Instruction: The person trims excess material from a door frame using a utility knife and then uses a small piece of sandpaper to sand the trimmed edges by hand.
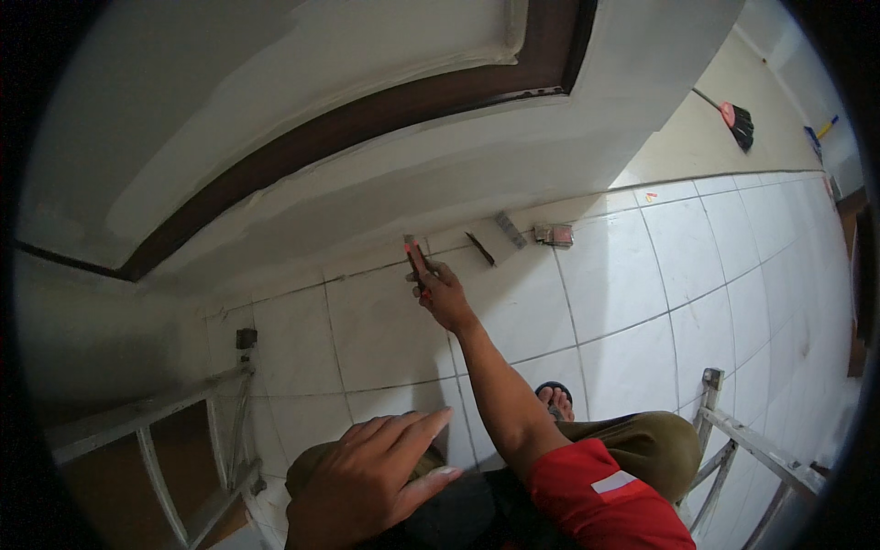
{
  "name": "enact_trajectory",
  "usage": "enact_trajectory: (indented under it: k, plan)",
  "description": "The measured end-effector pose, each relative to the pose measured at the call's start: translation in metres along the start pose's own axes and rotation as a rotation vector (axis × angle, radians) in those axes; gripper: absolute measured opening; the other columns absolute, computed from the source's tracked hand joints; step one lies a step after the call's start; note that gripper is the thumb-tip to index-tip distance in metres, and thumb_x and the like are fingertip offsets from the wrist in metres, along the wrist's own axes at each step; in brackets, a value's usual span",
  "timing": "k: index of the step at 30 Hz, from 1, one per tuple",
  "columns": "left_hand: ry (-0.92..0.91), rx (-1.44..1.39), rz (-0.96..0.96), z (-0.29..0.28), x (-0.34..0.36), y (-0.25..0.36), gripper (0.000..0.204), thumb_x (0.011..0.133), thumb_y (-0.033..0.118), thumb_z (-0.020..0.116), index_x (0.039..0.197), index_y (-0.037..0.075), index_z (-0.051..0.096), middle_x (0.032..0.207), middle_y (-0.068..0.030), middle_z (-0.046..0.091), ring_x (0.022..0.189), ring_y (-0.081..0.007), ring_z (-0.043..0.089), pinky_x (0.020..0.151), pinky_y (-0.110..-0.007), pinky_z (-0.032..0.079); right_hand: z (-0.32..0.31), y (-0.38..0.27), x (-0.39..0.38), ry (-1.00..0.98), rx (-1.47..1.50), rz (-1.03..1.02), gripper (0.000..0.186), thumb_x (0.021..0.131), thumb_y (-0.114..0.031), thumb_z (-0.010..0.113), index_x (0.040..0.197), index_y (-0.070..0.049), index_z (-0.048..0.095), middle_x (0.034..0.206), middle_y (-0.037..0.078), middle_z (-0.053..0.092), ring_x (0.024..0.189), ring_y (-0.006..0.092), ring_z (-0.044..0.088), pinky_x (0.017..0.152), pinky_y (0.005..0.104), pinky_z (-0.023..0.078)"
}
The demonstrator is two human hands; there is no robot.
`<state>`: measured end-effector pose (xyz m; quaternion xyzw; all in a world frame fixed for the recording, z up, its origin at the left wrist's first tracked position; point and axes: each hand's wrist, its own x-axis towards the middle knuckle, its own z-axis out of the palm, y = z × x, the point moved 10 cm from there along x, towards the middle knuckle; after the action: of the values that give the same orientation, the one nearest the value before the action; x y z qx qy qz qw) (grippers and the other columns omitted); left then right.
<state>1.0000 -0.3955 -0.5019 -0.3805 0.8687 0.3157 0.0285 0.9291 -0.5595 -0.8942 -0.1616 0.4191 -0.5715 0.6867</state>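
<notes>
My right hand (pixel 442 298) reaches forward, low by the base of the wall, its fingers wrapped round a hand tool with a red-and-black handle (pixel 418 264) and a short flat grey tip. I cannot tell whether it is a knife or a scraper. The tip points at the bottom of the plastered wall (pixel 385 220). Nearer to me, my left hand (pixel 371 472) is over my left knee with its fingers stretched out, holding nothing. To the right of the tool, a thin dark strip (pixel 479 248) and a grey strip (pixel 511 229) are on the floor.
A small reddish-grey block (pixel 554 236) sits by the wall. Metal ladder-like frames stand at the left (pixel 151 417) and right (pixel 761 449). A dark wooden frame (pixel 367 122) is set in the wall. A broom (pixel 736 124) lies beyond the white tiles (pixel 614 275).
</notes>
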Motion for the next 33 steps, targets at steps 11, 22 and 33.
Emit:
enact_trajectory:
  k: [11,22,33]
  plan:
    - [-0.03,-0.096,0.009,-0.003,0.0,-0.002,0.062,0.104,0.034,0.076,0.149,-0.004,0.06,0.13,-0.0234,0.072,0.117,-0.0351,0.073,0.103,-0.045,0.058,-0.01,0.004,-0.004,0.107,0.149,0.094,0.03,0.112,-0.033,0.068,0.132,-0.011,0.067,0.093,0.002,0.067,0.063,0.0066,0.052,0.053,0.0217,0.04]
    - [-0.025,-0.155,0.01,0.002,0.002,-0.015,0.063,0.103,0.043,0.077,0.149,0.003,0.064,0.132,-0.0232,0.075,0.12,-0.038,0.075,0.104,-0.049,0.06,-0.011,0.005,0.0,0.078,0.169,0.056,0.02,0.115,-0.023,0.061,0.127,-0.008,0.065,0.094,0.004,0.068,0.066,0.0081,0.053,0.057,0.0213,0.044]
    - [-0.102,-0.147,-0.099,0.006,0.006,-0.026,0.064,0.103,0.045,0.076,0.151,0.006,0.063,0.137,-0.0204,0.073,0.124,-0.0361,0.073,0.107,-0.048,0.058,-0.007,0.007,0.001,0.077,0.224,0.025,0.028,0.115,-0.029,0.062,0.132,-0.006,0.061,0.1,0.006,0.069,0.066,0.0083,0.053,0.057,0.0225,0.043]
